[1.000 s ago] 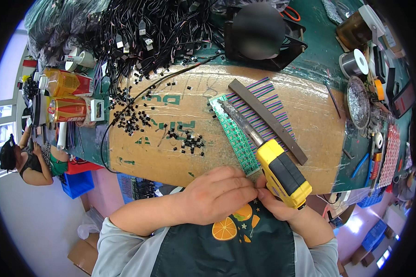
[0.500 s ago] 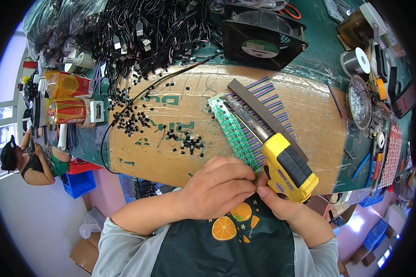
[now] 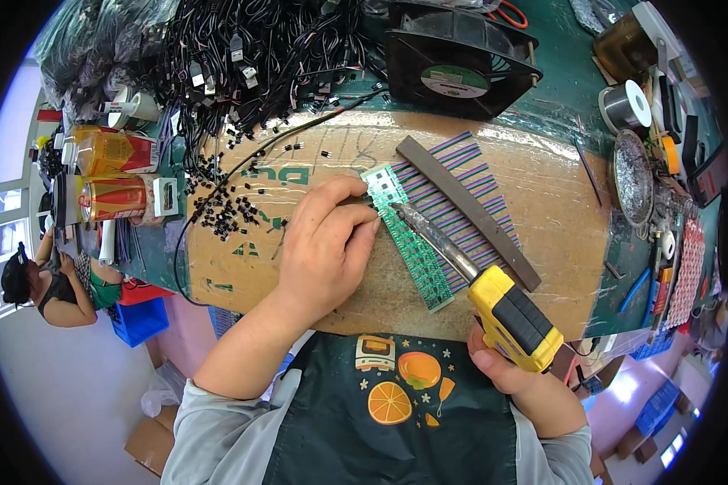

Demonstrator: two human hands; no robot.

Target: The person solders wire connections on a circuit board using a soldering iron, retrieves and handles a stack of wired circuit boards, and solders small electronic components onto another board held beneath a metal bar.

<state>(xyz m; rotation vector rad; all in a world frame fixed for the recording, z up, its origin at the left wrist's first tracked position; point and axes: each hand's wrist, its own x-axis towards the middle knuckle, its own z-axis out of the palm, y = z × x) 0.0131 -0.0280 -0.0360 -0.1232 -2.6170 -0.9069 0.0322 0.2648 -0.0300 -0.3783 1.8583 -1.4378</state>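
Left hand: the left hand [image 3: 323, 250] lies palm-down on the cardboard sheet [image 3: 542, 202], its fingers curled and pinched together at the near-left edge of the green circuit strip [image 3: 408, 242], apparently pressing a small part or wire end against it; what sits between the fingertips is too small to make out
Right hand: the right hand [image 3: 510, 372] is closed around the yellow-and-black grip of the soldering iron [image 3: 493, 295], low by the person's body, so the long metal shaft angles up and leftward to the board
Iron tip: it meets the strip right beside the left fingertips, which fits one hand steadying the work while the other brings heat
Circuit strip: a narrow green panel lying diagonally on the cardboard, its right side overlapping the striped ribbon wires [image 3: 461, 190]
Dark bar: a long grey-brown bar [image 3: 465, 210] lies across the ribbon wires, seemingly as a weight to keep them flat and lined up
Cardboard: it covers the green bench, likely shielding it from heat and drips
Loose parts: small black components [image 3: 226, 214] are scattered left of the hand, within easy reach
Bench edge: a black fan [image 3: 461, 56] sits at the far side, a solder spool [image 3: 623, 105] to the right, drink cans [image 3: 113, 198] to the left
Background: another person [image 3: 44, 283] sits well apart at lower left
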